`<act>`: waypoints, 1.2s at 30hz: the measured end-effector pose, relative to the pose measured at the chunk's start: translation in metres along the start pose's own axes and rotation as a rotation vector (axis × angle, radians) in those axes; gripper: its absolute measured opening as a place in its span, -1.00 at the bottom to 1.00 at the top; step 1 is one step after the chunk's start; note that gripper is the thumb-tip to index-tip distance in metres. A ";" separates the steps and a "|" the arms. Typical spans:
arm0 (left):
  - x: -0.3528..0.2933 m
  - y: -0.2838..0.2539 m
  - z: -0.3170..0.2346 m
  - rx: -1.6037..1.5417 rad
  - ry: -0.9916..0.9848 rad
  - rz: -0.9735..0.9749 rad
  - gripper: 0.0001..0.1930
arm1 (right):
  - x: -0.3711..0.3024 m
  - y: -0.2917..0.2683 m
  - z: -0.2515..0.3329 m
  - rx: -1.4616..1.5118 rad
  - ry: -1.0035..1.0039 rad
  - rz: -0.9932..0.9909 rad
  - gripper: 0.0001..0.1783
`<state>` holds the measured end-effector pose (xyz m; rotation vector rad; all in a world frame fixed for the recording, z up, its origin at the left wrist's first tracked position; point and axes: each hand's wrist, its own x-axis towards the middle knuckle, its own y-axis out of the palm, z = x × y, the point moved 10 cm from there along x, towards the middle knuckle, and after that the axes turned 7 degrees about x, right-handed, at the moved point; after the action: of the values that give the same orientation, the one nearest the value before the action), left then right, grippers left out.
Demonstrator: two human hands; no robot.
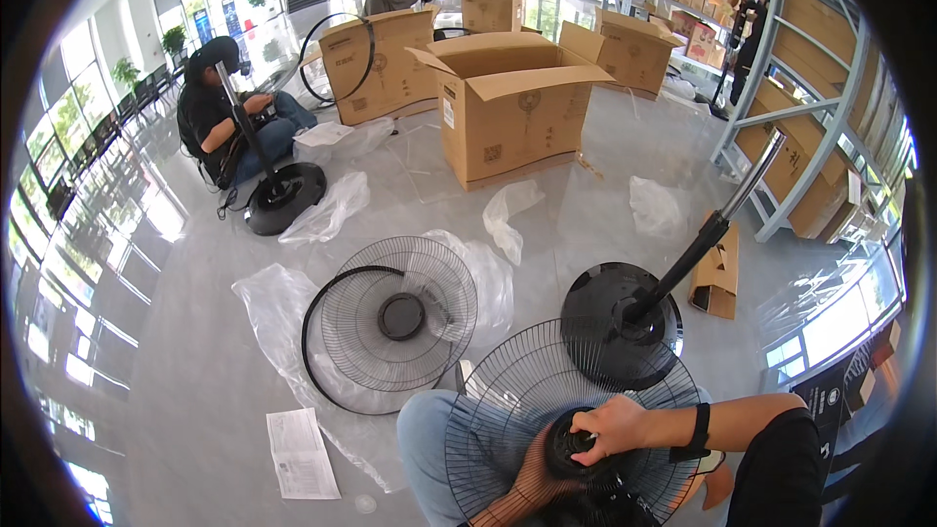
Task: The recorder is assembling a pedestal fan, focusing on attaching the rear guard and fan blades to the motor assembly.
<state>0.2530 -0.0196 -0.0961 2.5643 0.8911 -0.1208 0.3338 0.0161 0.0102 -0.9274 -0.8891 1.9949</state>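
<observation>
A round black wire fan grille lies across my lap, tilted over my jeans. My right hand reaches in from the right, its fingers closed round the middle of the black hub at the grille's centre. A small shiny bit shows by the fingertips. Behind the wires my left hand is under the hub, with its fingers hidden. Just beyond stands a fan base with a slanting pole. To the left, another wire grille with a black centre disc and a black ring rest on plastic film.
Plastic bags and a printed sheet lie on the grey floor. Open cardboard boxes stand ahead. A small carton and metal shelving are at right. A seated person is left, near another fan base.
</observation>
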 end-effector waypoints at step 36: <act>-0.204 -0.225 -0.078 0.443 -0.319 -0.767 -0.77 | -0.439 0.059 -0.152 0.596 0.979 -1.288 -0.71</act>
<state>-0.0501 0.0547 -0.0631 2.2963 1.8098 -1.0107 0.6395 -0.3382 0.0201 -0.5658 -0.1338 0.4701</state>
